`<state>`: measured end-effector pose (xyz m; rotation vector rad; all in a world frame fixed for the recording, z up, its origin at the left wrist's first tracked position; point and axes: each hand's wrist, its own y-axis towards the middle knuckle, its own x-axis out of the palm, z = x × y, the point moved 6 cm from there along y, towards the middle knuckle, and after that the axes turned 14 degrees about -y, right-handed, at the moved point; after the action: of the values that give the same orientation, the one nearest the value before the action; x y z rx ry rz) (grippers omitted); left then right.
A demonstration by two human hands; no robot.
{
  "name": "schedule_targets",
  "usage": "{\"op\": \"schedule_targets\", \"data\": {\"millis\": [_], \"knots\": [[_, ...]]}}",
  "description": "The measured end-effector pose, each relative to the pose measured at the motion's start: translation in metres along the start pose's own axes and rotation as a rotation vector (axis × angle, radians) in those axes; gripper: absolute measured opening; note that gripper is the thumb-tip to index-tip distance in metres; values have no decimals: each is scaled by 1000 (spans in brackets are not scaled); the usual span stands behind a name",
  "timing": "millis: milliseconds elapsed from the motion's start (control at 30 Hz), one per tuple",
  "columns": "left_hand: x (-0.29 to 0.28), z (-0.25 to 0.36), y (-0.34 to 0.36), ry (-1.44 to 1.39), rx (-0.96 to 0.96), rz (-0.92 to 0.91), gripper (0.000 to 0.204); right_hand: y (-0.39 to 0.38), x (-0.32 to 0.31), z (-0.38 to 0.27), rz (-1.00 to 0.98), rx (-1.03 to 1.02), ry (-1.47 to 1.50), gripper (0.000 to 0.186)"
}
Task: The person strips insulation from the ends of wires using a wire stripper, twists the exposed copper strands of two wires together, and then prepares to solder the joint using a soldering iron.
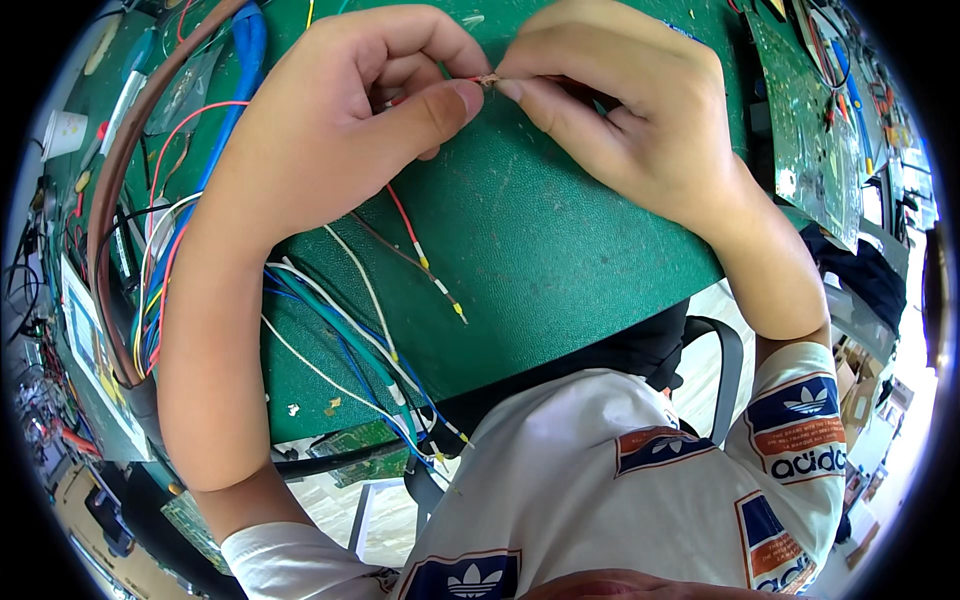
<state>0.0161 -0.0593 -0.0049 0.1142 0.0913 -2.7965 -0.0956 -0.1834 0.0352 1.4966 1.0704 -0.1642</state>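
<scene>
At the far middle of the green mat, my left hand (340, 110) pinches a red wire between thumb and index finger. The bare copper end (488, 80) of that wire sticks out past the left fingertips. Thumb and index finger of my right hand (625, 100) close on the same copper strands from the other side, so the fingertips of both hands nearly meet. Below my left hand hang another red wire (405, 215) and a brown wire (400, 262), both with white and yellow sleeves near their ends.
A bundle of white, blue and green wires (340, 335) runs over the green mat (560, 270) to its near edge. Thick brown (112, 200) and blue cables (238, 70) lie at the left. A green circuit board (800, 130) is at the right. A white cup (64, 133) stands far left.
</scene>
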Motion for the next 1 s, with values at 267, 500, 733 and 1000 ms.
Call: {"op": "schedule_targets", "data": {"millis": [267,500,733,1000], "knots": [[2,4,-1,-180,-141,-2,11,2,-5,-7,42,-75,-69,14],[2,2,-2,-182,-147,9,9,3,-5,-9,33,-79,-71,16],[4,3,-3,-184,-158,-14,9,4,-6,-13,46,-113,-114,18],[4,4,-3,-153,-154,-14,7,1,-3,-9,56,-77,-87,17]]}}
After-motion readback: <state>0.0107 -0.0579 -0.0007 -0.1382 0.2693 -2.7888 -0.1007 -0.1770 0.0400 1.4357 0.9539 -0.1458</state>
